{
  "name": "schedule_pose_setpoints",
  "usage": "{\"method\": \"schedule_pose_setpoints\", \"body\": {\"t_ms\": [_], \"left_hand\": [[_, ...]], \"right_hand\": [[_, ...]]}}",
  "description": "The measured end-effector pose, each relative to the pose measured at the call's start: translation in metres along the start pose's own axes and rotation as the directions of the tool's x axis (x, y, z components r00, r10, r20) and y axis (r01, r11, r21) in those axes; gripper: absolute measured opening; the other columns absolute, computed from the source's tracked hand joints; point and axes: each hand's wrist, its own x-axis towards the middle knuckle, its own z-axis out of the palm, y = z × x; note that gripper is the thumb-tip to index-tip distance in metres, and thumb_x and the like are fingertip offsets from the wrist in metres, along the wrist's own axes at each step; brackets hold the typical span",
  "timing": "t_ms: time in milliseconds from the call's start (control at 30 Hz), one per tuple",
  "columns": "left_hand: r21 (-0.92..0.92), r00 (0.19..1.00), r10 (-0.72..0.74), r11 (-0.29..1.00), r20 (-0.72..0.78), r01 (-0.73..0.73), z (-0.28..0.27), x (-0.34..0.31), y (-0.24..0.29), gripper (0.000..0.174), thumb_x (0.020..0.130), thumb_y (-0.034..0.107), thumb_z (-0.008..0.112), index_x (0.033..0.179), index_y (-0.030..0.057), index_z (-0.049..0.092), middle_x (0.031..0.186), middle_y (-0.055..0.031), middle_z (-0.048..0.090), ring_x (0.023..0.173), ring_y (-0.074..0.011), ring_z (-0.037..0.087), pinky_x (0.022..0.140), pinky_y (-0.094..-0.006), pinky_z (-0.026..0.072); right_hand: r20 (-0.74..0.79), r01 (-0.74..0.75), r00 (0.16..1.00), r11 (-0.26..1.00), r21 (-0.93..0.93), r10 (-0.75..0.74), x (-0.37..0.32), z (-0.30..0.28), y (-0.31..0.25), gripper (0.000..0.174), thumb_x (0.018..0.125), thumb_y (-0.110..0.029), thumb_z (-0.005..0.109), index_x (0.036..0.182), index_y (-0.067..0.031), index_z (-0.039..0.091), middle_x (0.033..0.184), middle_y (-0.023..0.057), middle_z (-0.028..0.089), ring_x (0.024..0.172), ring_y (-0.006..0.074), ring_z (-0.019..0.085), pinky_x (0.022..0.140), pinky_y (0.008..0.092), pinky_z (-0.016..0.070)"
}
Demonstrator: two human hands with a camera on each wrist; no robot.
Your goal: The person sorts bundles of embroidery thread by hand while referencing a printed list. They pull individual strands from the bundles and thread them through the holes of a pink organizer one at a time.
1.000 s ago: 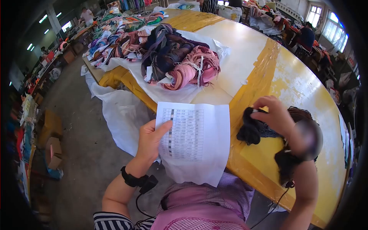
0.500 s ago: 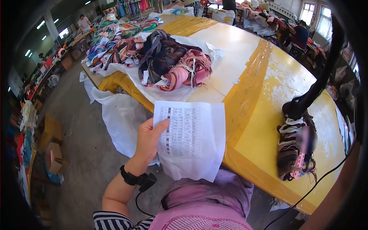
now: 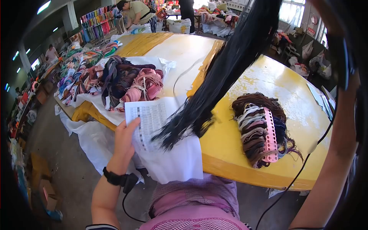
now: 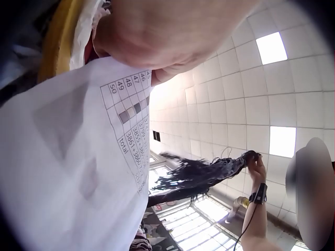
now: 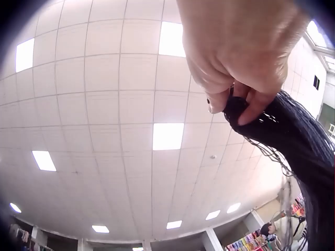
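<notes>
My left hand point(image 3: 124, 141) holds a printed sheet of paper point(image 3: 172, 161) by its left edge, the thumb lying on top. Numbered rows and small grey-toned squares show on the sheet in the left wrist view. Raised high, my right hand point(image 5: 241, 52) pinches one end of a black thread skein point(image 3: 237, 57) between thumb and fingers. The skein hangs slantwise across the head view, its loose strands overlapping the sheet. On the yellow table point(image 3: 218, 153) lies a pink perforated strip point(image 3: 270, 134) with dark, brown and white thread bundles point(image 3: 253, 132) looped through it.
Tied skeins point(image 3: 142, 86) in pink, purple and many colours are heaped on white plastic sheeting point(image 3: 90, 132) at the table's left. A black cable point(image 3: 295, 172) runs beside my right arm. Other people point(image 3: 136, 15) stand beyond the far end, near colourful hanging threads point(image 3: 97, 23).
My right hand has risen from the dark thread on the table, lifting the black skein high and out over the sheet. The head view has turned right; the left hand keeps its hold.
</notes>
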Motion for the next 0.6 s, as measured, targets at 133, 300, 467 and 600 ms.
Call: {"method": "schedule_pose_setpoints", "body": {"t_ms": [133, 300, 467, 600], "left_hand": [[-0.052, 0.996, -0.075, 0.996, 0.046, 0.078, 0.002, 0.021, -0.014, 0.021, 0.088, 0.006, 0.065, 0.106, -0.0040, 0.067, 0.099, -0.0106, 0.071, 0.084, -0.0170, 0.068, 0.075, -0.0285, 0.0535], [-0.005, 0.995, -0.042, 0.999, 0.086, 0.042, -0.010, 0.037, -0.022, 0.019, 0.088, 0.006, 0.065, 0.105, -0.0035, 0.067, 0.100, -0.0105, 0.071, 0.084, -0.0176, 0.069, 0.076, -0.0285, 0.0541], [0.060, 0.994, -0.060, 0.997, 0.092, 0.054, 0.003, 0.041, -0.017, 0.020, 0.088, 0.006, 0.065, 0.106, -0.0032, 0.067, 0.102, -0.0114, 0.071, 0.086, -0.0189, 0.069, 0.077, -0.0296, 0.0546], [0.107, 0.992, -0.062, 0.993, 0.109, 0.050, 0.017, 0.041, -0.015, 0.022, 0.089, 0.007, 0.064, 0.109, -0.0030, 0.065, 0.105, -0.0121, 0.070, 0.089, -0.0202, 0.069, 0.080, -0.0306, 0.0545]], "right_hand": [[0.184, -0.366, 0.916, 0.931, 0.014, 0.357, -0.109, -0.014, 0.051, 0.019, 0.095, -0.023, 0.058, 0.101, -0.0081, 0.067, 0.090, -0.0001, 0.065, 0.079, 0.0094, 0.058, 0.074, 0.0244, 0.0432], [0.472, -0.890, 0.413, 0.236, 0.390, 0.779, -0.322, -0.052, 0.115, 0.019, 0.096, -0.012, 0.054, 0.110, -0.0002, 0.060, 0.113, 0.0108, 0.066, 0.104, 0.0184, 0.063, 0.091, 0.0328, 0.0513], [0.471, -0.865, 0.220, -0.052, 0.500, 0.855, -0.401, -0.059, 0.106, 0.024, 0.096, -0.008, 0.054, 0.119, -0.0012, 0.056, 0.124, 0.0095, 0.061, 0.111, 0.0178, 0.060, 0.098, 0.0345, 0.0472], [0.463, -0.825, 0.242, -0.070, 0.561, 0.853, -0.415, -0.057, 0.103, 0.025, 0.096, -0.006, 0.056, 0.120, -0.0007, 0.055, 0.120, 0.0087, 0.062, 0.110, 0.0182, 0.060, 0.099, 0.0348, 0.0454]]}}
